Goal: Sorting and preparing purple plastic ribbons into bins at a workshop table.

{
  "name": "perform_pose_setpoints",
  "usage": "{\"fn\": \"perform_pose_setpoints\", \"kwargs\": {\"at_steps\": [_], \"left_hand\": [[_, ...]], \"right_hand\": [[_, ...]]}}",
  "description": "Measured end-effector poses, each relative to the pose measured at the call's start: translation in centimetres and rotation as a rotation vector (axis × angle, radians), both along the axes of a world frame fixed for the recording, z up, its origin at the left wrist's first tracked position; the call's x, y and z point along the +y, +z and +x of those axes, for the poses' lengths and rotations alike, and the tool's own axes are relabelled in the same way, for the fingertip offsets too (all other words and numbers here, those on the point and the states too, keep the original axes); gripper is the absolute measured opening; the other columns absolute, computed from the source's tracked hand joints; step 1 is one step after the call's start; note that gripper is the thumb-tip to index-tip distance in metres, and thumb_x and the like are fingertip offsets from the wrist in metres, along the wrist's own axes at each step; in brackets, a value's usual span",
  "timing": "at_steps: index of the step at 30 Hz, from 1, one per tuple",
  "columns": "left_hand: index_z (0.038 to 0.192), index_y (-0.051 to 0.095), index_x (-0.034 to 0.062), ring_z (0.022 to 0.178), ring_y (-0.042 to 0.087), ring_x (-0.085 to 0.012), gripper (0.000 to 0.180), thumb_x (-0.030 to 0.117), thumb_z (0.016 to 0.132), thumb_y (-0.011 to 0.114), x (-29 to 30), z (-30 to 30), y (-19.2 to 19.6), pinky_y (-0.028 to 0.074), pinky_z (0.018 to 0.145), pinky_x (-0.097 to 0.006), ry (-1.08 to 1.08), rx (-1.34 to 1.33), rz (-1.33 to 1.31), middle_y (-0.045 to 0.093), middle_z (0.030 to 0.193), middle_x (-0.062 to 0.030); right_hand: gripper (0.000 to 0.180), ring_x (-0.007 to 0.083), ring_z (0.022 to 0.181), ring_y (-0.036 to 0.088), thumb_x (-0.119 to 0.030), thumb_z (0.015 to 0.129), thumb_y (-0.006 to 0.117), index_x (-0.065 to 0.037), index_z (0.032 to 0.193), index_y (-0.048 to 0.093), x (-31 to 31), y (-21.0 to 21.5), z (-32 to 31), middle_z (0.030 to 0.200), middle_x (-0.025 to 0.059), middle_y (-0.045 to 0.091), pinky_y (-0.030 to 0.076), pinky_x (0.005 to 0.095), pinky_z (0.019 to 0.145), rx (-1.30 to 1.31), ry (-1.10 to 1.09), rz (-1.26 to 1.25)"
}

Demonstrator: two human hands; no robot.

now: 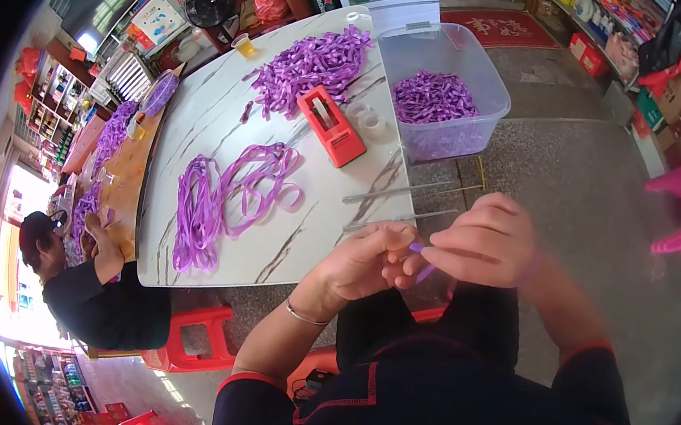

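A short piece of purple ribbon (426, 274) is pinched between my two hands, just off the table's near right corner. My left hand (369, 259) has its thumb and fingers closed on the ribbon, with a bracelet at the wrist. Fingers pressed together, my right hand (487, 243) grips it from the other side; its fingertips partly hide the ribbon. Long loops of purple ribbon (199, 214) lie on the white marbled table (317, 202) to the left. Beyond them are a red tape dispenser (331, 127) and a heap of short purple ribbon pieces (314, 65).
Two thin metal rods (384, 194) jut past the table edge near my hands. A clear plastic bin (448, 141) holding purple pieces stands at the table's right. Tape rolls (367, 119) sit by the dispenser. Another person (99, 295) works at a wooden table on the left.
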State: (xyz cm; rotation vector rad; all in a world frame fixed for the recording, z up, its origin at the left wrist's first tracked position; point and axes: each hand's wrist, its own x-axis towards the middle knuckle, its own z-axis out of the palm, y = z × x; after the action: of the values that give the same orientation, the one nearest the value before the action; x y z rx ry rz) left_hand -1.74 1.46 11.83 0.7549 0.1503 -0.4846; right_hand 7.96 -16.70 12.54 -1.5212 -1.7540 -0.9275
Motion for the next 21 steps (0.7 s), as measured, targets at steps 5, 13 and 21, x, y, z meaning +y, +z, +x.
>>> {"fn": "perform_pose_setpoints", "kwargs": {"at_steps": [5,13,21], "left_hand": [[0.063,0.043,0.0057,0.048,0.035,-0.0080,0.023,0.014,0.084,0.047,-0.1,0.0,-0.3,0.036,0.050,-0.022,0.006,-0.032,0.087,0.051,0.069,-0.0081],[0.064,0.048,0.0016,0.058,0.047,-0.0118,0.020,0.006,0.084,0.047,-0.1,1.2,-0.9,0.039,0.054,-0.024,0.058,-0.755,0.726,0.053,0.075,-0.0077],[0.064,0.049,0.0009,0.059,0.047,-0.0094,0.021,0.005,0.085,0.047,-0.1,1.1,-1.3,0.037,0.053,-0.022,-0.010,-0.639,0.672,0.051,0.074,-0.0067]], "right_hand": [[0.017,0.0124,0.067,0.053,-0.012,0.065,0.067,-0.012,0.081,0.063,-0.2,-0.1,-0.1,0.083,-0.0013,0.059,0.041,0.0237,0.056,0.079,-0.005,-0.053],[0.014,0.0082,0.059,0.047,-0.021,0.082,0.060,-0.009,0.077,0.056,0.1,-1.4,-2.6,0.067,-0.0004,0.050,0.037,0.0219,0.052,1.369,0.071,-0.142],[0.017,0.0073,0.067,0.051,-0.019,0.088,0.052,-0.004,0.095,0.049,-0.4,-4.9,-4.2,0.077,0.0022,0.052,0.043,0.0198,0.052,2.021,0.380,-0.013]]}}
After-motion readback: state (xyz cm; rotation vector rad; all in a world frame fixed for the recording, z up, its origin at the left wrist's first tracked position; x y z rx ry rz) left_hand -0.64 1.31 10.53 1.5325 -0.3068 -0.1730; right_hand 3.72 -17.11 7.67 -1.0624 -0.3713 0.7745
